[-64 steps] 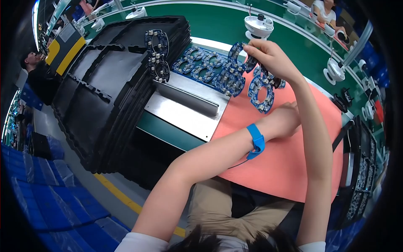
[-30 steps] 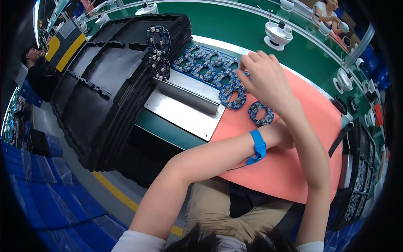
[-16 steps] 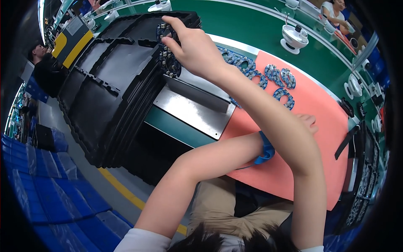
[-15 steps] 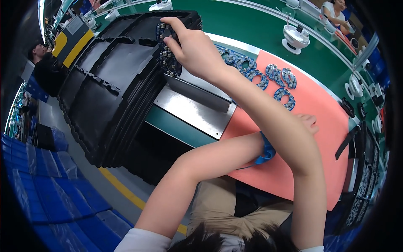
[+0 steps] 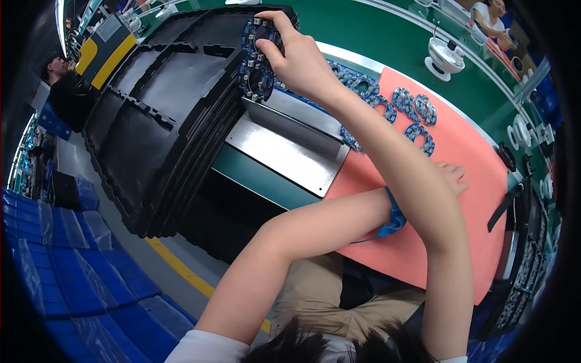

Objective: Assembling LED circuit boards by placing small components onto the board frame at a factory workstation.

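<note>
My right arm crosses over my left and reaches to the upper left. There my right hand (image 5: 302, 60) grips a pair of joined blue ring-shaped circuit boards (image 5: 256, 80) by the upper ring, thumb on its face and fingers at its top edge. They hang nearly upright at the edge of a stack of black plastic trays (image 5: 181, 91). My left hand (image 5: 451, 175), partly behind the right forearm, lies on the pink mat (image 5: 466, 236) with fingers stretched out, holding nothing. A blue wrist strap (image 5: 393, 219) circles the left wrist. More ring boards (image 5: 419, 139) lie close to that hand.
A bent metal plate (image 5: 284, 158) sits between the trays and the mat. White devices (image 5: 445, 59) stand on the green bench surface (image 5: 387, 39) beyond. Blue bins (image 5: 78, 278) fill the lower left. Other people (image 5: 66, 91) are at work farther off.
The held boards have shifted right and turned so their component side shows more fully. My left hand's fingers have loosened and spread on the mat. The view has shifted slightly.
</note>
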Tool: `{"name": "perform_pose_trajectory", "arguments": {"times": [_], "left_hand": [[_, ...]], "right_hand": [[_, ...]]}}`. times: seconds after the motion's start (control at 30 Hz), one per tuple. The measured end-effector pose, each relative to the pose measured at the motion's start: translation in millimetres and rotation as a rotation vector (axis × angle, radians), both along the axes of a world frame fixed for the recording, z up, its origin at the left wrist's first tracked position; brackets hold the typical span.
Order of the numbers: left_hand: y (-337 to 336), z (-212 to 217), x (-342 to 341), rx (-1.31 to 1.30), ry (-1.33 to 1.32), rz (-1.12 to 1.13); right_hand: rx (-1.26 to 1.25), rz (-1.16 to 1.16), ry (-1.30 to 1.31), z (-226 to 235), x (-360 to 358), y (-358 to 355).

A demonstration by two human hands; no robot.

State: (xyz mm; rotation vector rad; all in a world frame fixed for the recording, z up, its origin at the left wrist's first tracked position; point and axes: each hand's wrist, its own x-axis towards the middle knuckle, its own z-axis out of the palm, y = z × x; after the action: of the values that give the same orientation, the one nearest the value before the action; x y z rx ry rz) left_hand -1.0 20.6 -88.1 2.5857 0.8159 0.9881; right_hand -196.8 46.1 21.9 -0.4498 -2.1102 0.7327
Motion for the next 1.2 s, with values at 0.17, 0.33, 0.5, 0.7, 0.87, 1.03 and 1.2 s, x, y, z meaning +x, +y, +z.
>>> {"name": "perform_pose_trajectory", "arguments": {"times": [0.17, 0.33, 0.5, 0.7, 0.87, 1.03, 1.2], "left_hand": [[1.5, -4.1, 1.4, 0.142, -0.080, 0.027], [0.0, 3.0, 0.9, 0.047, 0.038, 0.037], [-1.4, 9.3, 0.1, 0.010, 0.033, 0.006], [-1.5, 10.4, -3.1, 0.015, 0.076, 0.007], [1.1, 9.0, -2.1, 0.074, 0.024, 0.006], [-8.2, 10.5, 5.4, 0.126, 0.054, 0.120], [-10.9, 13.4, 1.8, 0.142, 0.031, 0.121]], "right_hand": [[0.220, 0.042, -0.038, 8.2, -1.6, -18.9], [0.202, -0.004, -0.032, 6.3, -5.4, -18.2], [0.070, -0.020, 0.052, -6.2, -5.4, -5.2], [0.175, 0.024, 0.002, 0.4, -1.5, -18.6], [-0.145, -0.016, 0.060, -20.0, -4.9, 15.7], [-0.354, -0.016, 0.020, -35.8, 12.5, 10.8], [-0.622, 0.024, 0.088, -22.6, 13.6, 6.9]]}}
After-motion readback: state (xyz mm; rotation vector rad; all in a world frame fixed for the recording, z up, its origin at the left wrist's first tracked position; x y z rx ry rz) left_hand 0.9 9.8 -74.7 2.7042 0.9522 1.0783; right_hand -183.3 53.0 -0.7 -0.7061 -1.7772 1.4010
